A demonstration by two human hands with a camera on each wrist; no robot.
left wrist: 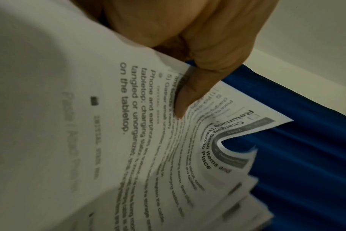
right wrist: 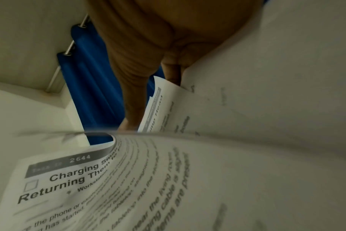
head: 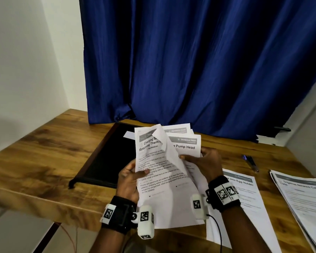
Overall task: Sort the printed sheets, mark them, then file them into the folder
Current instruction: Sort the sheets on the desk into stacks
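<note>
I hold a fan of several printed sheets (head: pixel 159 172) upright above the table's front edge. My left hand (head: pixel 130 177) grips the front sheet, titled "Charging… Returning Them" (left wrist: pixel 162 140) (right wrist: pixel 113 187), with the thumb (left wrist: pixel 190 92) pressed on its printed face. Its top right corner curls forward. My right hand (head: pixel 204 163) pinches the sheets behind, the foremost headed "Pump Head" (head: pixel 185 147) (right wrist: pixel 158 107). The black folder (head: pixel 108 154) lies open flat on the table behind the sheets. A pen (head: pixel 250 162) lies to the right.
Two other lots of printed sheets lie on the wooden table (head: pixel 44 152) at the right: an "Egg Holder" sheet (head: pixel 244 201) and a stack (head: pixel 303 199) at the far right edge. A blue curtain (head: pixel 199 61) hangs behind the table. A white wall stands at the left.
</note>
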